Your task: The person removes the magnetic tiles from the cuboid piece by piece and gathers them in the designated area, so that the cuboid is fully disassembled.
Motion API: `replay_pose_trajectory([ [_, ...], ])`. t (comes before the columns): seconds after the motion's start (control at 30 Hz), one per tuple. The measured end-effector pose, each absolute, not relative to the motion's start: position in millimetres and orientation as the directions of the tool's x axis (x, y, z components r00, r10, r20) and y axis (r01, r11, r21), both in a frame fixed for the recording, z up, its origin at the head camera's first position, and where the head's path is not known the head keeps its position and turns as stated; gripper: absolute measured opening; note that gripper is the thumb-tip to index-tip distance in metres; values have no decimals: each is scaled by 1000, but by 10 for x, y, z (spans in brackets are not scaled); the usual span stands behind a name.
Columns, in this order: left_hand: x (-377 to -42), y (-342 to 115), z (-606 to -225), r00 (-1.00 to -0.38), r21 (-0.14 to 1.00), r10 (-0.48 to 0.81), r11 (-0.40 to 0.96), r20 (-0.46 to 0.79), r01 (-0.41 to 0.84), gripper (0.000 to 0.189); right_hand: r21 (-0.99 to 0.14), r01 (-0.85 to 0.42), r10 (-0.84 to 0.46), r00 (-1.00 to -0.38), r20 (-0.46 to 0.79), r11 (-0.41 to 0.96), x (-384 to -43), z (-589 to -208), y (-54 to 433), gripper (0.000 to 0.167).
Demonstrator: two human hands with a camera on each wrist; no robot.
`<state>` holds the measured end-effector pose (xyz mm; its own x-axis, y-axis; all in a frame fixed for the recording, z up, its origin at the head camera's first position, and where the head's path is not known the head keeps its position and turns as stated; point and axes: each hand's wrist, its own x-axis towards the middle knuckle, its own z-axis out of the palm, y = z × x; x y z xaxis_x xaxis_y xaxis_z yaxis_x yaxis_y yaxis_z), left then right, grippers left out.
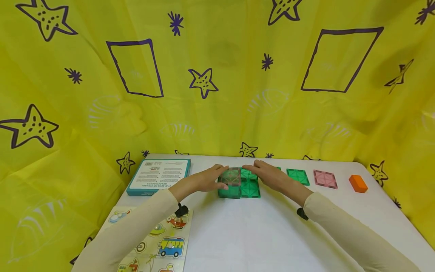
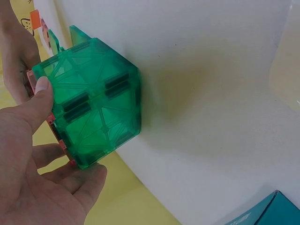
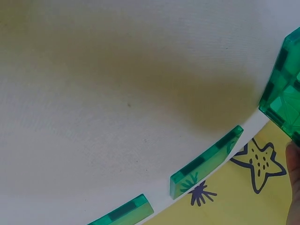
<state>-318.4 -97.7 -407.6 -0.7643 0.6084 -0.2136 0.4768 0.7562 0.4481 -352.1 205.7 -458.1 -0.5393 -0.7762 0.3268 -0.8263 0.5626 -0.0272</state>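
Green and pink translucent magnetic tiles stand joined as a small block (image 1: 229, 191), a pink tile (image 1: 232, 173) on its left top. My left hand (image 1: 207, 179) grips the block's left side; the left wrist view shows the thumb against a green face (image 2: 105, 126) and the fingers around the edge. At the far right side, my right hand (image 1: 272, 175) holds the green tiles (image 1: 249, 188) with its fingertips. Only one of its digits (image 3: 293, 171) shows beside the green wall (image 3: 283, 89) in the right wrist view; most of that grip is hidden.
To the right lie a loose green tile (image 1: 297, 176), a pink tile (image 1: 325, 179) and an orange block (image 1: 358, 183). A teal box (image 1: 159, 176) lies at the left, behind a vehicle puzzle board (image 1: 185, 241). Yellow patterned cloth (image 1: 224, 124) hangs around the white table (image 1: 231, 241).
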Motion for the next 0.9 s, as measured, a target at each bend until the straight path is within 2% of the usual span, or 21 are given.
replay_pose_trajectory([
  [0.27, -3196, -979, -4088, -763, 438, 612, 756, -206, 487, 84, -81, -812, -752, -569, 332, 578, -3508, -4550, 2040, 53],
  [0.67, -3196, -972, -4080, -766, 422, 610, 761, -205, 493, 85, -176, -757, -683, -646, 339, 629, -3491, -4539, 2106, 53],
  [0.8, -3193, -974, -4082, -767, 424, 609, 760, -200, 493, 85, -192, -742, -654, -662, 367, 642, -3497, -4505, 2111, 58],
  [0.9, -3195, -973, -4090, -768, 422, 609, 761, -201, 493, 84, -227, -724, -618, -680, 394, 652, -3504, -4476, 2122, 55],
])
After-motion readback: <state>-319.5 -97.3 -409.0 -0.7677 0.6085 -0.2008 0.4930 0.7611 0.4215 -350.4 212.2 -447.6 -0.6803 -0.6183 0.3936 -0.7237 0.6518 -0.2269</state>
